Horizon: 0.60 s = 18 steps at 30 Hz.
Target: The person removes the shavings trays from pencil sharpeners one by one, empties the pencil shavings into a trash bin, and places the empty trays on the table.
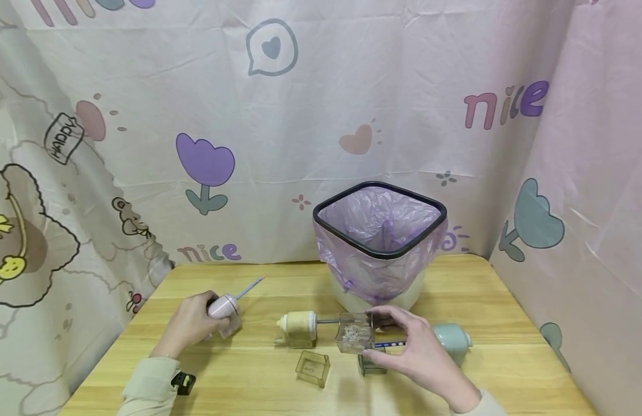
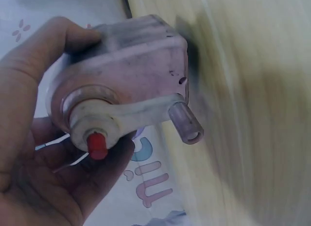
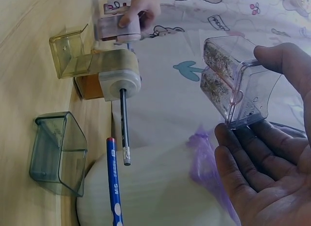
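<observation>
My left hand (image 1: 188, 323) grips a pink crank pencil sharpener (image 1: 224, 308) at the table's left side. A pale purple pencil (image 1: 250, 286) sticks out of it; its crank (image 2: 146, 111) with a red end piece shows in the left wrist view. My right hand (image 1: 422, 352) holds a clear shavings drawer (image 1: 354, 334) between thumb and fingers, raised above the table before the bin. Shavings (image 3: 216, 90) lie inside that drawer. Just left of it stands a yellow pencil sharpener (image 1: 300, 325) with a dark pencil (image 1: 328, 321) in it.
Behind stands a waste bin (image 1: 326, 228) with a black rim and purple liner. A yellow drawer (image 1: 313, 370) and a dark green drawer (image 1: 373, 368) sit near the front. At right is a teal sharpener (image 1: 453, 338) with a blue pencil (image 1: 391, 344), partly behind my right hand.
</observation>
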Motion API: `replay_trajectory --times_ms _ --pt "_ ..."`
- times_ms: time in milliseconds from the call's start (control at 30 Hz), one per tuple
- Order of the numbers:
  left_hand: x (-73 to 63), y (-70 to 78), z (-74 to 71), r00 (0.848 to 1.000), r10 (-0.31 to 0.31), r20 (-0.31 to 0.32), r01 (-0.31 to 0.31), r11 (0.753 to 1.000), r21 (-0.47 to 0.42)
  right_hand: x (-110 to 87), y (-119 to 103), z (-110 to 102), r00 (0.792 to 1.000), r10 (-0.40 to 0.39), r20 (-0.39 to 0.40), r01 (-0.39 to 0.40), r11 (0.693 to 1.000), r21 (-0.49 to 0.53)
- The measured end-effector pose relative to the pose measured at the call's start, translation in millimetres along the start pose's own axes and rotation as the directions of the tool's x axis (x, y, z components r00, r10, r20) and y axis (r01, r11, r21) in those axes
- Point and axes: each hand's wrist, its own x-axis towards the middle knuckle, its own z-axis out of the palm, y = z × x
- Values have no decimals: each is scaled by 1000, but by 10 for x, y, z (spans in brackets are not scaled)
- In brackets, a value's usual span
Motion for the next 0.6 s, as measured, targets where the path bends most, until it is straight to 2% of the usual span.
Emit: replay_trajectory --times_ms 100,233,400,600 --pt "4 -65 12 999 -34 17 34 999 19 -8 13 -20 1000 6 -2 -6 1000 9" --pt "-15 -114 7 999 -50 22 49 998 38 -16 31 -45 1000 14 -3 -13 999 41" --pt "-11 -102 3 998 -65 27 64 997 34 -30 40 -78 1000 24 -6 -23 999 49" --pt "-15 -73 10 998 -53 16 52 998 31 -20 29 -122 1000 25 0 -25 995 93"
